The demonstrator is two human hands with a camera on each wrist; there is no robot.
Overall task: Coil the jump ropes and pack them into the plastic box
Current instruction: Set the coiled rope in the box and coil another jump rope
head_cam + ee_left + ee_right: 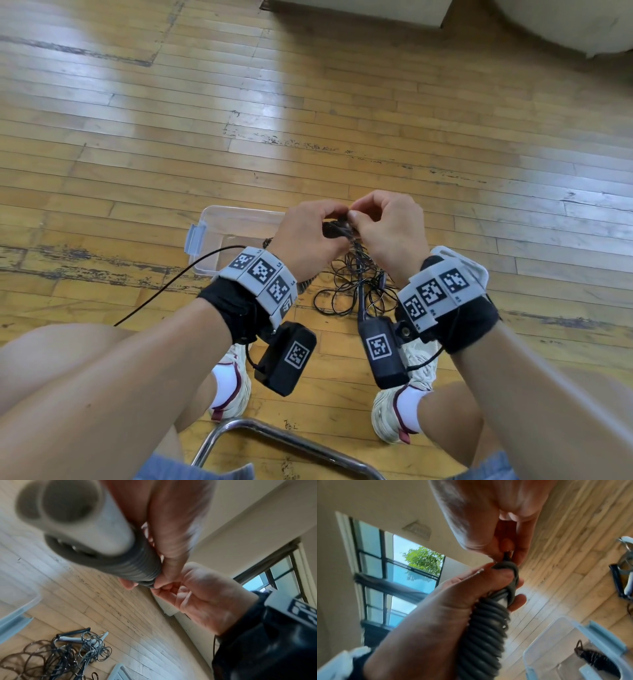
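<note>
Left hand (305, 240) grips the coiled grey jump rope (488, 626); right hand (387, 229) pinches its free end at the top. If the end slips before it is tucked, the coils may spring loose. Plastic box (212, 240) lies below the left hand, tangled ropes (352, 291) below both.

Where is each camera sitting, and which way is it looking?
Head: on the person's head, looking down at both hands, the left hand and right hand, above the plastic box; forearms, knees and shoes show.
Left wrist: on the left wrist, looking along the palm at the coiled rope; the right hand shows too.
Right wrist: on the right wrist, looking along the hand at the coil; the left hand shows.
Shared: all three see the box; both wrist views see the coil and a window.
</note>
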